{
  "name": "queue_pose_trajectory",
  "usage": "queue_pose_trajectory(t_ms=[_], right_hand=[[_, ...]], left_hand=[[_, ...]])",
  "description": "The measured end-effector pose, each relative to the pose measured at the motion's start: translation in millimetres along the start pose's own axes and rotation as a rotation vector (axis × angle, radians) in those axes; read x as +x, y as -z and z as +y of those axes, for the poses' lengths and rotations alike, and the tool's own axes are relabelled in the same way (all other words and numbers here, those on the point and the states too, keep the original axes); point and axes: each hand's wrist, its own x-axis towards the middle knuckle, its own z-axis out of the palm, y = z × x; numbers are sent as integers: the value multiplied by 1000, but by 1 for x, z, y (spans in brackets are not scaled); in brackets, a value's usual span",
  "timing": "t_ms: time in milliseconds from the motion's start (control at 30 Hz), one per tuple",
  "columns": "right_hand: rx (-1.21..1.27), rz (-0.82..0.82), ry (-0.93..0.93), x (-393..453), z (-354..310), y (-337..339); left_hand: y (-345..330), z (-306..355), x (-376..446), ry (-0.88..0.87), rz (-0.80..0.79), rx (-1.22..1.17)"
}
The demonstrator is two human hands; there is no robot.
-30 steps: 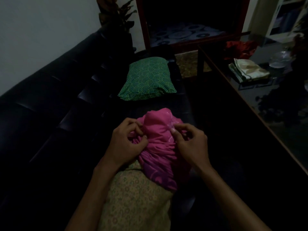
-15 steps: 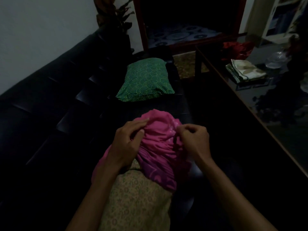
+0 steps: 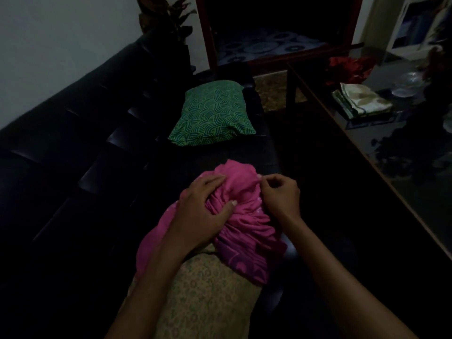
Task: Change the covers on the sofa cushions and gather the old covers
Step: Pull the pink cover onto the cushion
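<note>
From the head camera, I have the bunched magenta-pink fabric cover [image 3: 241, 216] gathered over the far end of the pale beige cushion with a small ring pattern [image 3: 208, 297], which lies lengthwise on the seat of the black tufted leather sofa [image 3: 73, 167], its near end towards me. My left hand [image 3: 203, 211] lies over the left side of the bunch, fingers spread and curling in, the thumb pressed into the folds, so it holds a fistful of cloth. My right hand [image 3: 278, 194] is curled tight and pinches the cover's edge at the right of the bunch between thumb and fingertips.

As I judge it, the step in hand is working this cover along the cushion. To do it well I should keep both grips on the hem itself and not on loose folds, move the two sides evenly so the cloth does not twist, and let the cushion stay flat on the seat as a brace. Whether the cover is going on or coming off I cannot tell.

The cover looks thin and soft, heavily creased, with a darker purple figured patch on its near right side. Farther along the seat lies a green cushion with a scallop pattern [image 3: 212, 113], well apart from my hands.
</note>
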Motion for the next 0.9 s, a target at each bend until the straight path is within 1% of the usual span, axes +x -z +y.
queue_pose_trajectory(t_ms=[67,167,200,267,333,433,500,600,700,800,833,900], right_hand=[[88,7,16,-9,3,3],[272,7,40,-35,10,11],[290,-18,80,-46,14,13],[290,-113,160,-65,18,13],[289,-169,165,-71,23,10],[205,-159,196,-66,26,5],[145,-148,214,-62,25,2],[96,-161,245,-64,16,0],[91,-212,275,-63,11,-2],[179,-265,219,-52,12,-1],[196,-246,189,-45,14,-2],[155,-160,132,-26,17,-3]], left_hand=[[4,-1,1,-61,-14,-21],[10,4,0,-122,67,-71],[10,5,0,-131,87,-72],[9,6,1,-151,74,-56],[8,5,1,-159,26,-16],[11,4,4,-138,-27,107],[13,6,8,-108,-24,155],[11,10,17,-19,20,281],[6,11,23,74,106,409],[7,8,31,105,146,399],[9,5,34,112,140,358],[15,0,36,112,139,202]])
